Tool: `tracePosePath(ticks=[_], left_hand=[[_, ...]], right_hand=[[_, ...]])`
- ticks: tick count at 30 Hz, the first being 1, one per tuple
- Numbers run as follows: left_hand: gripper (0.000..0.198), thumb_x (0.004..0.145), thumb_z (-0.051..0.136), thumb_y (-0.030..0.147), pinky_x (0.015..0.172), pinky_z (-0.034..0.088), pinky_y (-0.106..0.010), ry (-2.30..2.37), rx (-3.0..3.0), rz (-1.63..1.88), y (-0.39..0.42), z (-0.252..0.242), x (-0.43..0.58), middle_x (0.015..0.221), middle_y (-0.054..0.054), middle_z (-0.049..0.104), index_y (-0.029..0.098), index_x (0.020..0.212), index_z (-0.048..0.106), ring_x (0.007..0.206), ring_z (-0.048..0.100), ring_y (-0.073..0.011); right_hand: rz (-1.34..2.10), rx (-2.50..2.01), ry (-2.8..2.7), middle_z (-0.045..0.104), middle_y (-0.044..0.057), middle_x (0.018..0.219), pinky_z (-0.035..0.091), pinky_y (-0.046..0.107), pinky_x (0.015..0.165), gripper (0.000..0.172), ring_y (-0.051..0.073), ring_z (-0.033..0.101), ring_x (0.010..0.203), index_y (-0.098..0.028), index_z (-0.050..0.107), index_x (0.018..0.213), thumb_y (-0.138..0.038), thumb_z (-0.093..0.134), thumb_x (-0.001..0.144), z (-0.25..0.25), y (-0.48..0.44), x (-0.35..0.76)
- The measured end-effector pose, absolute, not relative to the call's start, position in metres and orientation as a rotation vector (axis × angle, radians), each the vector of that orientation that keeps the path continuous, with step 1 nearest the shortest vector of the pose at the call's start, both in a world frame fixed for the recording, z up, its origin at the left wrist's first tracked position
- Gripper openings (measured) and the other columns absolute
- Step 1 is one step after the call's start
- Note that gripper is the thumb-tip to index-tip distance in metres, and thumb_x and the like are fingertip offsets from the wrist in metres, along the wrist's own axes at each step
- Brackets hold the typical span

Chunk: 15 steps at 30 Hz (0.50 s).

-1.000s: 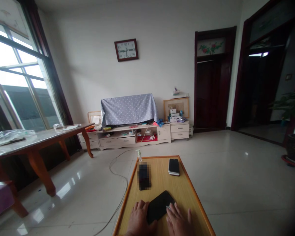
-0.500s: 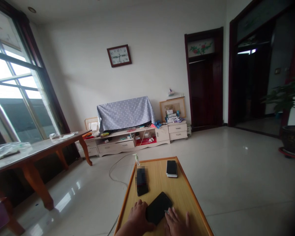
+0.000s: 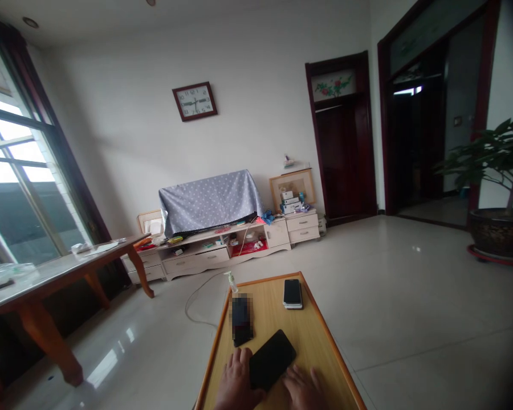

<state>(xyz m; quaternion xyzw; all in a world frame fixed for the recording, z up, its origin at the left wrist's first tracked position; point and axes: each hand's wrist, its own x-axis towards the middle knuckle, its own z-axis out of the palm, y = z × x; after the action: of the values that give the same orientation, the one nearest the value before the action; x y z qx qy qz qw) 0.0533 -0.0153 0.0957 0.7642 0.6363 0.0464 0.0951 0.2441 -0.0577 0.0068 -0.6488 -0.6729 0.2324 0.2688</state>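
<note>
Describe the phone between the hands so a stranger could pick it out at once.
Find the low wooden table in the foreground. At its near end, the black phone lies at an angle between the left hand and right hand. It is the biggest, and the only one the hands touch.

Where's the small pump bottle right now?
The pump bottle stands at the far left corner of the wooden table, just beyond the blurred dark device and left of the silver-edged phone.

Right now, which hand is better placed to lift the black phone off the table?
Probably the left hand: its fingers lie against the black phone's near left edge. The right hand lies flat on the wooden table beside the phone's near right corner, fingers spread, with less contact.
</note>
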Motion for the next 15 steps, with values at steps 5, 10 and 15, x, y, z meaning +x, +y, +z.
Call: tracePosePath(ticks=[5, 10, 15], left_hand=[[0.092, 0.054, 0.074, 0.033, 0.113, 0.026, -0.035, 1.872, 2.310, 0.053, -0.020, 0.109, 0.061, 0.147, -0.011, 0.044, 0.020, 0.141, 0.046, 0.137, 0.038, -0.0303], [0.062, 0.065, 0.065, 0.030, 0.106, 0.032, -0.035, 1.851, 2.371, 0.094, -0.034, 0.117, 0.064, 0.137, -0.007, 0.052, 0.024, 0.126, 0.055, 0.127, 0.046, -0.0268], [0.029, 0.085, 0.047, 0.029, 0.095, 0.040, -0.033, 1.751, 2.452, 0.088, -0.047, 0.109, 0.065, 0.123, -0.006, 0.062, 0.026, 0.111, 0.060, 0.114, 0.055, -0.0230]], right_hand=[[0.611, -1.676, -1.709, 0.074, 0.004, 0.122, 0.016, 0.057, 0.124, 0.047, 0.024, 0.064, 0.120, -0.030, 0.073, 0.116, -0.017, 0.038, 0.088, 0.018, -0.066, 0.246], [0.684, -1.607, -1.374, 0.076, 0.006, 0.113, 0.048, 0.038, 0.106, 0.045, 0.023, 0.070, 0.107, -0.026, 0.073, 0.113, -0.041, 0.037, 0.090, 0.024, -0.070, 0.259], [0.828, -1.483, -0.996, 0.076, 0.009, 0.113, 0.054, 0.032, 0.094, 0.058, 0.026, 0.070, 0.109, -0.023, 0.074, 0.108, -0.065, 0.045, 0.080, 0.033, -0.072, 0.279]])
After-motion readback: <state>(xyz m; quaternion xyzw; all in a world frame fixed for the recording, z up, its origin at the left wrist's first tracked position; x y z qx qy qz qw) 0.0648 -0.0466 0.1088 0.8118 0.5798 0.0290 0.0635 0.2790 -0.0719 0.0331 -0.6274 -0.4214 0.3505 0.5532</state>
